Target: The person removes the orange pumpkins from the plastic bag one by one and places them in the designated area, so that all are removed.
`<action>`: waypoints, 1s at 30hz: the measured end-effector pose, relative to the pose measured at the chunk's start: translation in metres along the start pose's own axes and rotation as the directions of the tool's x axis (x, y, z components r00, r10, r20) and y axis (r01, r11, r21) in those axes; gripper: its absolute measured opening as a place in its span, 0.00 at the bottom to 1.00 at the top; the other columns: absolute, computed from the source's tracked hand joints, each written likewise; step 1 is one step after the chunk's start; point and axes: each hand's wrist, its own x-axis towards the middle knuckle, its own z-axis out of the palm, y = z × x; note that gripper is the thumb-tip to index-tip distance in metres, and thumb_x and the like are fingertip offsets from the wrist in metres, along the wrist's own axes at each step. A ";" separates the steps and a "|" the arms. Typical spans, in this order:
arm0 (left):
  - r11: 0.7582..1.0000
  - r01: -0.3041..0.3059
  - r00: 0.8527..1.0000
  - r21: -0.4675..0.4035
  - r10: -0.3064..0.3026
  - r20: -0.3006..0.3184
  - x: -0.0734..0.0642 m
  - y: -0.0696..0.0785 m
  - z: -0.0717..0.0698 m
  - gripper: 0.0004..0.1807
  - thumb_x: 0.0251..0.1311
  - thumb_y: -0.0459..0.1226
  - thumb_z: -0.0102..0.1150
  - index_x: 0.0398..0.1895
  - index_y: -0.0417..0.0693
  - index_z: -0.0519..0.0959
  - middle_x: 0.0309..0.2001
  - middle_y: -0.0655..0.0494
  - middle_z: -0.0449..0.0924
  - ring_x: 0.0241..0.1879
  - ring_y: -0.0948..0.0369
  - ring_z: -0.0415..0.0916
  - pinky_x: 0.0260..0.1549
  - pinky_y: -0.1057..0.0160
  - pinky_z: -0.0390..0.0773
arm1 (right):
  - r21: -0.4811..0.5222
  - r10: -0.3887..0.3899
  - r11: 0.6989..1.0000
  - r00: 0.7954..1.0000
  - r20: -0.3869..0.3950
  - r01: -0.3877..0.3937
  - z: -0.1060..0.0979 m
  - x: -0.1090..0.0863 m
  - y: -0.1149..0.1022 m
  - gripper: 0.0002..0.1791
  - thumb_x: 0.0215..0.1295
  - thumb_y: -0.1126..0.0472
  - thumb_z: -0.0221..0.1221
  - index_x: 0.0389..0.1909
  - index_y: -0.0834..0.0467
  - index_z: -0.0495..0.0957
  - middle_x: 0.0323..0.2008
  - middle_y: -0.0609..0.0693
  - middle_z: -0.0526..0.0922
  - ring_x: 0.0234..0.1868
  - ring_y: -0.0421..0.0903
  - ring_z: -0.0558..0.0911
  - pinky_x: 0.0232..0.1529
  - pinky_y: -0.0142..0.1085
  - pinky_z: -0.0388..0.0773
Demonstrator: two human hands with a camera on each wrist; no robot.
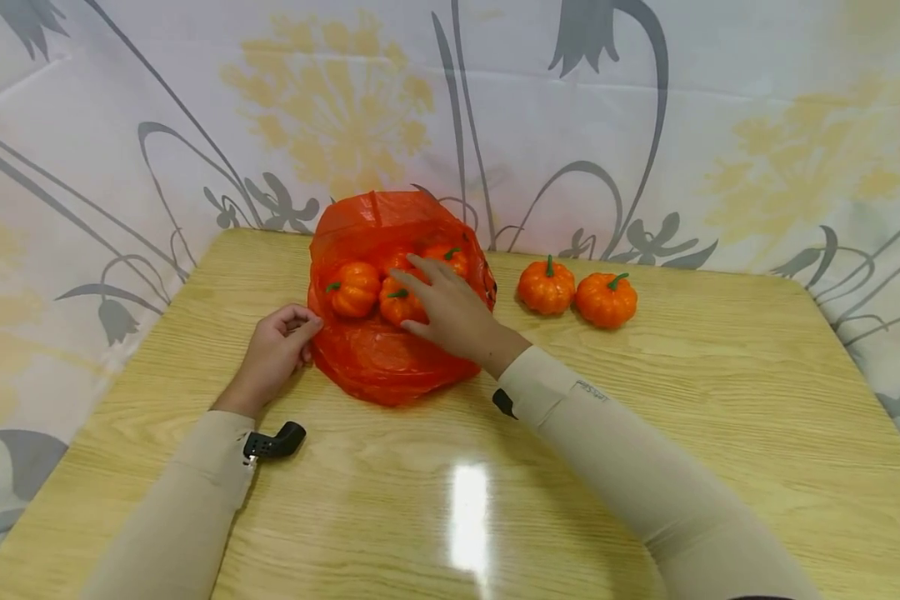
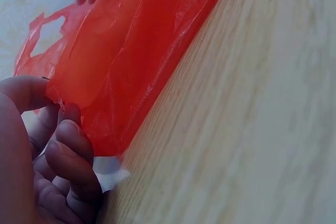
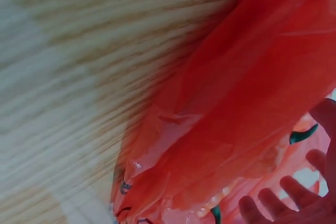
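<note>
Head view, glossy wood-grain table (image 1: 390, 483), floral backdrop (image 1: 502, 108) behind

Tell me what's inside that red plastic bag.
At least four orange pumpkins show inside the red bag; the right hand partly covers some. Whatever lies beneath them is hidden.

The right hand (image 1: 453, 315) partly hides a bagged pumpkin (image 1: 396, 310) (the sleeve lettering (image 1: 591, 391) looks illegibly small).
</note>
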 end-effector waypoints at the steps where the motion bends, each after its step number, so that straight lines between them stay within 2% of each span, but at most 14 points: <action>1: 1.000 -0.001 1.000 0.007 0.001 -0.001 0.000 0.000 0.000 0.07 0.71 0.37 0.56 0.38 0.42 0.74 0.22 0.64 0.73 0.17 0.66 0.67 0.15 0.71 0.72 | -0.012 -0.008 1.000 1.000 0.011 0.008 0.000 0.001 0.000 0.41 0.67 0.49 0.64 0.77 0.48 0.57 0.79 0.55 0.52 0.77 0.59 0.57 0.75 0.54 0.58; 13: 1.000 -0.016 1.000 0.003 0.016 -0.009 0.001 -0.001 0.000 0.07 0.71 0.36 0.56 0.37 0.40 0.74 0.21 0.64 0.72 0.17 0.66 0.66 0.16 0.71 0.72 | -0.087 -0.004 0.996 0.995 0.097 0.012 0.008 0.011 0.001 0.43 0.69 0.47 0.62 0.79 0.47 0.52 0.80 0.55 0.48 0.77 0.62 0.56 0.76 0.54 0.58; 30: 0.999 -0.023 1.000 0.030 0.023 -0.016 0.000 -0.001 -0.001 0.09 0.71 0.37 0.55 0.38 0.40 0.73 0.22 0.65 0.73 0.17 0.66 0.67 0.15 0.70 0.71 | -0.052 0.013 0.999 0.994 0.111 -0.007 0.011 0.007 0.008 0.41 0.69 0.48 0.62 0.78 0.48 0.54 0.78 0.56 0.52 0.78 0.59 0.55 0.75 0.55 0.60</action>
